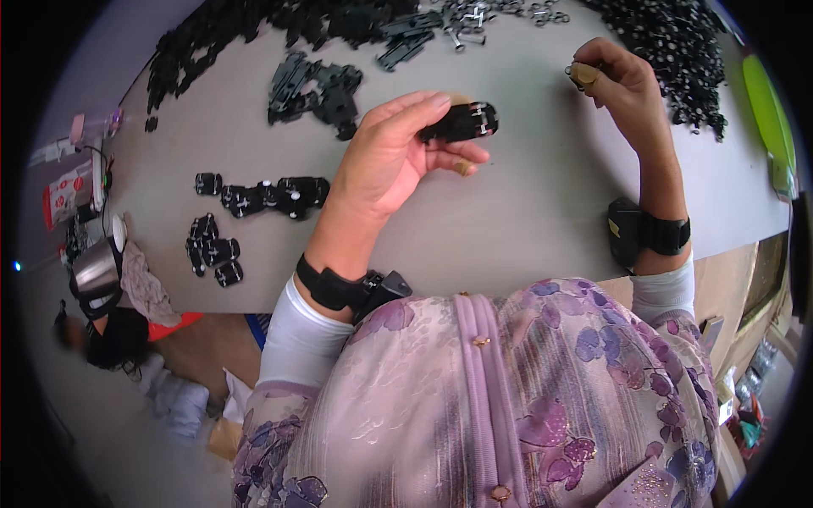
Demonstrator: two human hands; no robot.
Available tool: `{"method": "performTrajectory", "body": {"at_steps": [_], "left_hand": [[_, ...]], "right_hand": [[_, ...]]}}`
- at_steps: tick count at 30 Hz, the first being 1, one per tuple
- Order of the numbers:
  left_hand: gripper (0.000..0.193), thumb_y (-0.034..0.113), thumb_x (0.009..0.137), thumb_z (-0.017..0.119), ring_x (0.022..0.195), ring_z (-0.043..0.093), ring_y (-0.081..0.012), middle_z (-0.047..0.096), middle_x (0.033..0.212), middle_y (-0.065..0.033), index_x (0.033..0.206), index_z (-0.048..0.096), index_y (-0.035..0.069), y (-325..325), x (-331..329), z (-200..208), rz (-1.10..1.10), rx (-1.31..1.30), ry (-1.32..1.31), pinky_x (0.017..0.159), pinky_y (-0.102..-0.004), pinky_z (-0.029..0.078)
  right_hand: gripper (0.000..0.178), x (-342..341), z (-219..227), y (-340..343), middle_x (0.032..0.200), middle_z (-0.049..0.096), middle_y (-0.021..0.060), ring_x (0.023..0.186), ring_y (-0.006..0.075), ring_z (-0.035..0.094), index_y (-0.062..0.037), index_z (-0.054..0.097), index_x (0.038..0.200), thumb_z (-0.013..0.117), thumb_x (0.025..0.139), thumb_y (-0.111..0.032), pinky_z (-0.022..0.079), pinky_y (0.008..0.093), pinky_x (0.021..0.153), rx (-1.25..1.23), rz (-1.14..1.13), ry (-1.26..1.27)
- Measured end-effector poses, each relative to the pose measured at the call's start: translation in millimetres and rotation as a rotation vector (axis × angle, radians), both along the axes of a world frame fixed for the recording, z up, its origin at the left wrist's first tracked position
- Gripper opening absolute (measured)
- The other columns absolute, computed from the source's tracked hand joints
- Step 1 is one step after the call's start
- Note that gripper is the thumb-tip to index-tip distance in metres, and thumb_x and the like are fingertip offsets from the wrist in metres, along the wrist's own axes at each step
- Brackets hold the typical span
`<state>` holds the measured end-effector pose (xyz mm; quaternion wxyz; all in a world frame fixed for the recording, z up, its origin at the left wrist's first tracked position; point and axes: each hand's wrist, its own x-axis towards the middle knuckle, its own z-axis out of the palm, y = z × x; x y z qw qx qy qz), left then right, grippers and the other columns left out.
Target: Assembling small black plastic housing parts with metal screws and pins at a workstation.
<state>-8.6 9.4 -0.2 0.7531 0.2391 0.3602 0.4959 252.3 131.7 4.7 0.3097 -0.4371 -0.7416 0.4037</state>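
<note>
My left hand [389, 152] is closed around a small black toy-car chassis [459, 124] with shiny metal axle parts at its right end, held above the table. To the right, my right hand [631, 89] is raised with thumb and fingertips pinched on a small dark piece [574, 74], mostly hidden, perhaps a wheel. Tan tape covers some fingertips. Beside the right hand spreads a heap of small black wheels with metal pins [686, 63]. Left of my left hand lie several similar black chassis [271, 197], with another cluster [212, 245] nearer the table's front edge.
Along the back of the table [508, 220] lie a heap of black parts [203, 63], grey-black plastic plates [313, 89] and loose metal axles [483, 17]. A bright green tray [766, 118] stands at the right edge. Another person [118, 339] is at the lower left, beside a metal container [97, 269].
</note>
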Motion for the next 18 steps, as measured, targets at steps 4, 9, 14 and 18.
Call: {"method": "performTrajectory", "body": {"at_steps": [4,9,14,18], "left_hand": [[0.039,0.022,0.1,0.046,0.085,0.069,-0.0336,0.066,0.106,-0.0212,0.118,0.055,-0.011,2,-1,-1,-0.032,0.032,-0.018,0.072,-0.0375,0.058],[0.04,0.021,0.1,0.044,0.087,0.069,-0.0351,0.065,0.108,-0.0224,0.122,0.053,-0.012,-6,-3,1,0.003,-0.027,0.081,0.071,-0.0383,0.059],[0.039,0.019,0.101,0.042,0.091,0.069,-0.0361,0.064,0.109,-0.0233,0.122,0.052,-0.012,-8,-4,2,-0.003,-0.018,0.087,0.074,-0.0387,0.058],[0.041,0.021,0.101,0.041,0.096,0.067,-0.0378,0.064,0.111,-0.0239,0.122,0.051,-0.012,-6,-4,2,-0.03,-0.005,0.061,0.078,-0.0399,0.057]], "right_hand": [[0.015,-33,2,-19,0.067,0.056,-0.0029,0.053,0.0039,0.049,-0.0034,0.063,0.088,0.065,0.088,-0.018,0.039,0.0192,0.047,-0.258,0.01,0.034],[0.013,-17,-6,-18,0.07,0.057,0.0007,0.061,0.0075,0.053,-0.0013,0.062,0.093,0.061,0.085,-0.012,0.042,0.0263,0.054,-0.023,-0.021,-0.123],[0.016,-22,-6,-18,0.087,0.059,0.008,0.067,0.0231,0.053,0.0016,0.057,0.086,0.058,0.071,0.008,0.045,0.0315,0.064,0.353,0.278,-0.152],[0.018,-23,1,-23,0.091,0.057,0.0065,0.072,0.0134,0.055,0.0037,0.055,0.084,0.057,0.07,0.015,0.044,0.0248,0.064,0.196,0.254,-0.054]]}}
